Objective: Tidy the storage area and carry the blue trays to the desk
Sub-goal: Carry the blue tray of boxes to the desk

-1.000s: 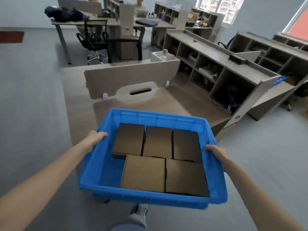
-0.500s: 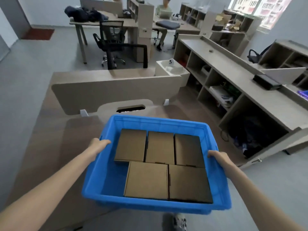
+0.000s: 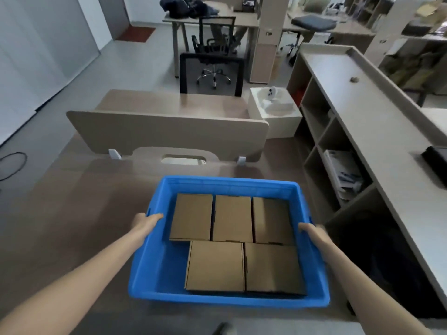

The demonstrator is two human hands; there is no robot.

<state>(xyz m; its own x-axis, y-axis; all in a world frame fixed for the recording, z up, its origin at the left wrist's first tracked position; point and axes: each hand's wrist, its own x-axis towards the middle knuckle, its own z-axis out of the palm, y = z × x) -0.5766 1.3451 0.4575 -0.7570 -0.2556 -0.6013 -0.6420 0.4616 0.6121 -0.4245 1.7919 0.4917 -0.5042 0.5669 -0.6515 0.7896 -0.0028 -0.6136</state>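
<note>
I am standing at the wide brown wooden desk [image 3: 72,213], holding the blue rectangular plastic tray [image 3: 229,183] over its near part. I am aiming to set it down level, so the five flat brown cardboard boxes [image 3: 232,218] do not slide. My left hand [image 3: 147,220] and right hand [image 3: 312,232] are gripping opposite rims, thumbs hooked inside.

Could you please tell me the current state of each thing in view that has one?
Tray: held at both side rims, over the desk's near edge.
Boxes: five, closed, flat in the tray.
Left hand: grips the tray's left rim.
Right hand: grips the tray's right rim.
Chair: unoccupied, beyond the desk.
</note>
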